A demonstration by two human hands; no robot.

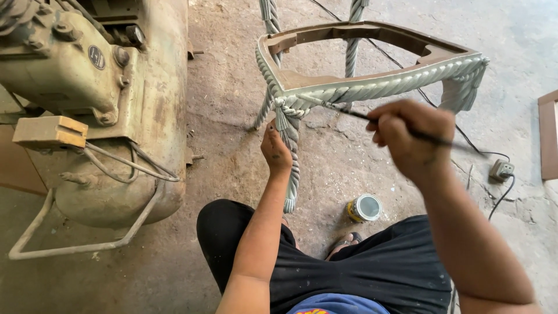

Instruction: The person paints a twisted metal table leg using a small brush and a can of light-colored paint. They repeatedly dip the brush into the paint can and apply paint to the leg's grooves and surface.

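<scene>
A carved chair frame [378, 84] with rope-twist legs and rails, coated pale grey-green, stands on the concrete floor in front of me. My left hand [275, 150] grips the front left leg [290, 168] just below the corner. In my right hand [411, 136] is a thin dark paintbrush [372, 119], its tip touching the front rail near that corner. A small open paint can [365, 207] with a yellow side sits on the floor between my knees and the leg.
A large worn greenish air compressor tank [116, 116] with hoses and a tubular base fills the left side. A black cable runs across the floor to a small socket box [501, 170] at right. A wooden frame edge [547, 134] lies at far right.
</scene>
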